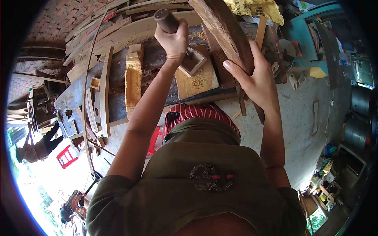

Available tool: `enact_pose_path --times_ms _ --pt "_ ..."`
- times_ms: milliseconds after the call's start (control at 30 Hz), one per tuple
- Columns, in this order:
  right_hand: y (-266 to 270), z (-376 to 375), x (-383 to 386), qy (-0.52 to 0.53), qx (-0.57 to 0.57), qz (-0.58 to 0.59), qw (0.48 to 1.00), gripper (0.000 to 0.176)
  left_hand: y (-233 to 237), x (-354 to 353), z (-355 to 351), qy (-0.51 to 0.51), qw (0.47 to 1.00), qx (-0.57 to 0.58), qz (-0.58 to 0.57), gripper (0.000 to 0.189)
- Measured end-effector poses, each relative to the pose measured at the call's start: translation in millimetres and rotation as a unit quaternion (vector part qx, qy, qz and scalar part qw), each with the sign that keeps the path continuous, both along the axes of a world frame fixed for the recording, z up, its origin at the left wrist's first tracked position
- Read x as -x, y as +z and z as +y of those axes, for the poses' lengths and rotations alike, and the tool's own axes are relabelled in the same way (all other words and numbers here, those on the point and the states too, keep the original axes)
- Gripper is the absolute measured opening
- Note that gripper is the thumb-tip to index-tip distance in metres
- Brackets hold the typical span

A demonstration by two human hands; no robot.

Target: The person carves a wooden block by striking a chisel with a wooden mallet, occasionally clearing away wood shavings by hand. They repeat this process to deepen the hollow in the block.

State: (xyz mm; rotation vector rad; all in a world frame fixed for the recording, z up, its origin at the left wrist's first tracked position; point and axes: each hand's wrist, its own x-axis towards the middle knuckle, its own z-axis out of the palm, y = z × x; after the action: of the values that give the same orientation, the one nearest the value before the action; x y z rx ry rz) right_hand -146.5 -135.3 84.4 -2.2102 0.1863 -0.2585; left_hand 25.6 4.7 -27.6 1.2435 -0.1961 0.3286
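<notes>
My left hand (173, 41) is closed round a thick, dark cylindrical wooden handle (166, 21), whose flat end sticks up above the fist. What the handle leads to is mostly hidden by the hand. Just below the fist, a small hollowed wooden block (193, 70) rests on a pale board (204, 88) strewn with wood chips. My right hand (258, 80) grips a long, heavy piece of wood (232, 31), dark on one face and rough and light along one side. It is raised above the bench, tilted toward the upper left.
A hollowed yellowish block (134, 78) lies on the dark workbench (151, 59), left of my forearm. Long planks (118, 29) are stacked behind. At the right stands a teal frame (311, 39). A red stool (67, 156) and another person (37, 151) are at the left.
</notes>
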Motion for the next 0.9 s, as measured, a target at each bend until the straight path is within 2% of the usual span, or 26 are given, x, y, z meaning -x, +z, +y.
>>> enact_pose_path --times_ms 33,100,167,233,300,367,400,433,500,567,633,700,733,767,833,900 --pt "2.9 1.1 -1.2 0.001 -0.001 0.002 1.000 0.060 -4.1 1.1 -1.8 0.001 1.000 -0.001 0.002 0.013" --pt "17.7 3.2 -5.8 0.033 -0.077 -0.054 0.995 0.061 -12.7 0.7 -5.7 0.006 0.998 -0.053 -0.041 0.020" --pt "40.8 7.6 -8.9 0.029 -0.085 -0.067 0.994 0.060 -1.7 9.4 -13.0 0.029 0.991 -0.110 -0.072 0.020" --pt "53.9 11.6 -14.5 0.034 -0.071 -0.198 0.977 0.055 9.1 18.8 -18.6 0.019 0.986 -0.134 -0.101 0.020" --pt "57.1 13.1 -19.4 0.017 -0.035 -0.199 0.979 0.057 4.6 22.0 -23.0 0.001 0.981 -0.146 -0.129 0.024" --pt "45.2 10.0 -29.3 0.051 0.137 0.007 0.989 0.060 6.5 29.9 -24.6 -0.013 0.975 -0.156 -0.160 0.029" --pt "35.0 10.4 -33.8 0.043 0.221 -0.047 0.973 0.059 6.0 28.1 -23.2 0.015 0.956 -0.222 -0.192 0.034" --pt "35.7 6.0 -31.6 0.040 0.222 -0.053 0.973 0.059 5.8 25.6 -23.4 0.015 0.955 -0.221 -0.198 0.034" --pt "47.3 3.4 -27.6 0.067 0.156 -0.056 0.984 0.058 6.0 26.2 -22.4 0.011 0.964 -0.206 -0.169 0.030" --pt "53.5 9.6 -26.8 0.059 0.059 -0.135 0.987 0.052 7.7 29.6 -22.7 0.017 0.969 -0.201 -0.143 0.025" --pt "49.4 8.3 -27.2 0.049 0.098 -0.054 0.993 0.051 2.6 29.5 -20.8 0.054 0.952 -0.238 -0.185 0.027" --pt "33.6 4.0 -28.2 0.070 0.107 0.053 0.990 0.052 -1.6 28.9 -17.1 -0.028 0.986 -0.127 -0.101 0.031" --pt "38.6 5.5 -24.2 0.067 0.138 0.062 0.986 0.056 -3.2 22.2 -13.3 -0.024 0.986 -0.128 -0.108 0.037" --pt "33.7 3.9 -23.1 0.069 0.139 0.058 0.986 0.056 -5.3 13.9 -11.5 -0.005 0.987 -0.081 -0.136 0.034" --pt "15.5 0.6 -12.9 0.076 0.131 -0.019 0.988 0.067 1.1 5.7 3.4 0.036 0.995 -0.071 -0.061 0.022" --pt "13.9 -1.8 -4.4 0.055 0.108 0.005 0.993 0.066 3.4 -8.2 17.7 -0.014 1.000 -0.001 0.021 0.016"
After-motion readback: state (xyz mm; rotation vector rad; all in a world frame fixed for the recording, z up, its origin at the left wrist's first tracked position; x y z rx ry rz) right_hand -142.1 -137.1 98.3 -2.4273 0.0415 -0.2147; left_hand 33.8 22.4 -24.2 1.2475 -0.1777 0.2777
